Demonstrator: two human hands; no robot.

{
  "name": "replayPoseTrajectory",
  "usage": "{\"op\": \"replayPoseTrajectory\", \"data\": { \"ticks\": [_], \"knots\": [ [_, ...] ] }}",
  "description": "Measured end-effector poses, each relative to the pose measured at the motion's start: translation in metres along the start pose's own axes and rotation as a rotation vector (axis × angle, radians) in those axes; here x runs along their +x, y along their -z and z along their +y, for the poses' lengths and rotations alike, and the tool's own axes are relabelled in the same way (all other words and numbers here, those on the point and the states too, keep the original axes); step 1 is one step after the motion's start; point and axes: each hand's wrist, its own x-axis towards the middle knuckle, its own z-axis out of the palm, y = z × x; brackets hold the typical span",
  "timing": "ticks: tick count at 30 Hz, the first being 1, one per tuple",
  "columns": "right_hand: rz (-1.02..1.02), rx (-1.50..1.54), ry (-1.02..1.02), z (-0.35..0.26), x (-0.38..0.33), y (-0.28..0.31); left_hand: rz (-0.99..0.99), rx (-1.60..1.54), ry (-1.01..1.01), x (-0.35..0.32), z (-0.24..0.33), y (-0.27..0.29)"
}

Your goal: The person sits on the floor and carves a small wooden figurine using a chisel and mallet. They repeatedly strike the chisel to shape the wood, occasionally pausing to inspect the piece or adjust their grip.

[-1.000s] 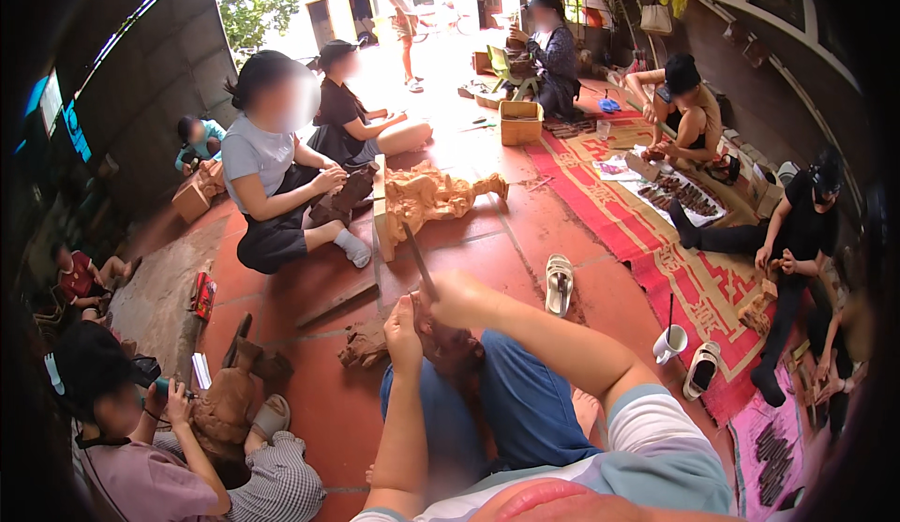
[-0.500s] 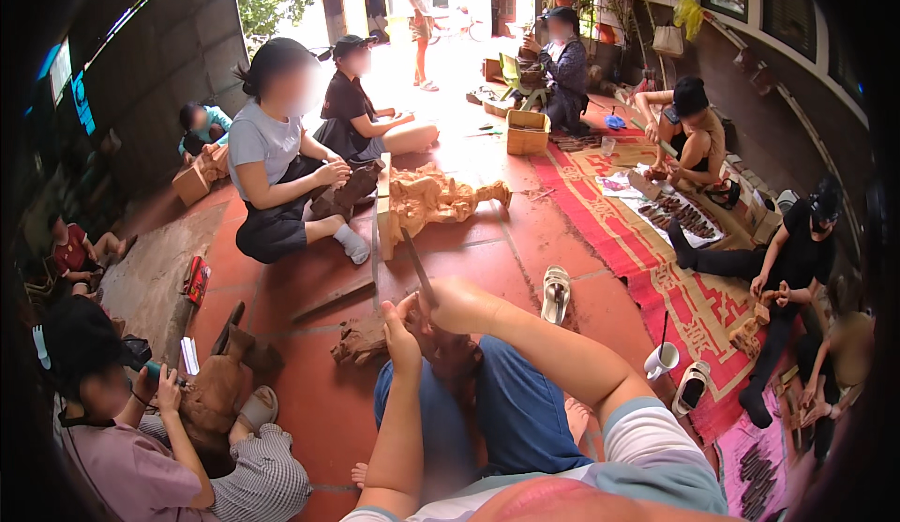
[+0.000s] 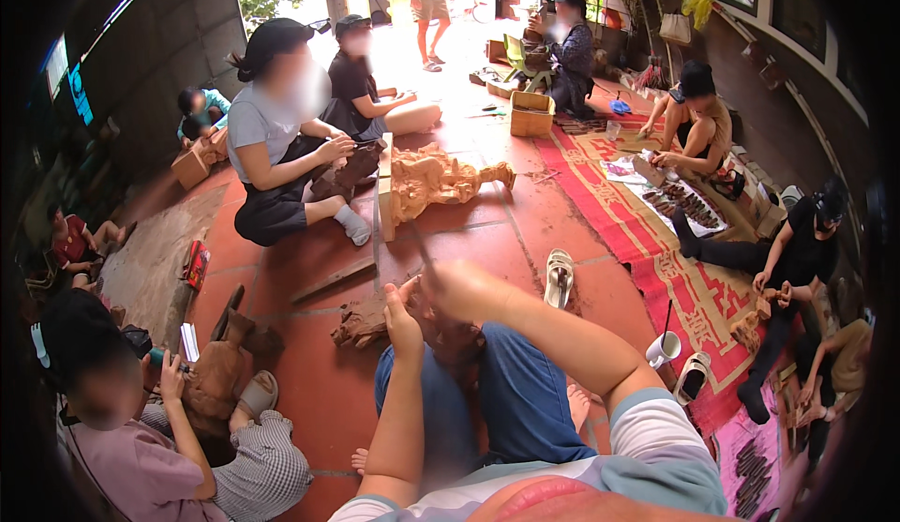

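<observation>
Between my raised knees is a dark brown wood carving (image 3: 457,337), partly hidden by my hands and forearms. My left hand (image 3: 404,320) is closed around its left side, thumb up. Just right of it, my right hand (image 3: 466,290) is closed on a long thin file-like tool (image 3: 427,258), which points up and away from me. Hand and tool are smeared by motion, so the tool's exact kind is unclear. A rough block of brown wood (image 3: 358,323) lies on the tiles to the left of my left hand.
A large carved wooden figure (image 3: 441,185) lies ahead, near a seated person in grey. A flat wooden strip (image 3: 335,279) is on the tiles. Sandals (image 3: 559,278) and a white mug (image 3: 663,348) stand right, beside a red patterned mat (image 3: 647,269). Several people work around me.
My right hand has shifted slightly right and away from my left hand, with the tool now blurred. My left hand has barely moved. A standing person in the background has stepped.
</observation>
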Motion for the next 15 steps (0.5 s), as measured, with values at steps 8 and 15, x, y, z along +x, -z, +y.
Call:
{"op": "replayPoseTrajectory", "data": {
  "ticks": [8,15],
  "knots": [
    [-0.138,-0.082,-0.031,-0.015,-0.001,0.000,0.069,0.037,-0.031,-0.005,0.009,-0.010],
    [-0.166,-0.144,-0.014,-0.035,-0.018,-0.019,0.061,0.089,-0.103,-0.005,0.009,-0.010]
  ]
}}
